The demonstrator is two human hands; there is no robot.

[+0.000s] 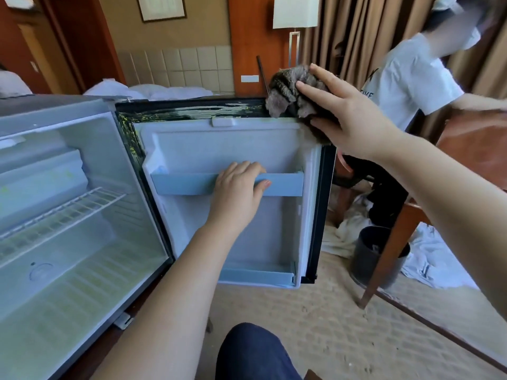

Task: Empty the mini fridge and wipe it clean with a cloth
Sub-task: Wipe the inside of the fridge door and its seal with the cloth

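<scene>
The mini fridge stands open at the left, its white inside holding only a wire shelf. Its door swings out toward me, with a blue upper rail and a blue lower rail. My left hand grips the upper rail, fingers curled over it and thumb in front. My right hand presses a grey-brown fluffy cloth onto the door's top right corner with fingers spread. The door's black top edge looks wet.
Another person in a white T-shirt stands close behind the door at the right. A dark waste bin, white linen and a wooden table leg lie on the carpet to the right. My knee is low in the middle.
</scene>
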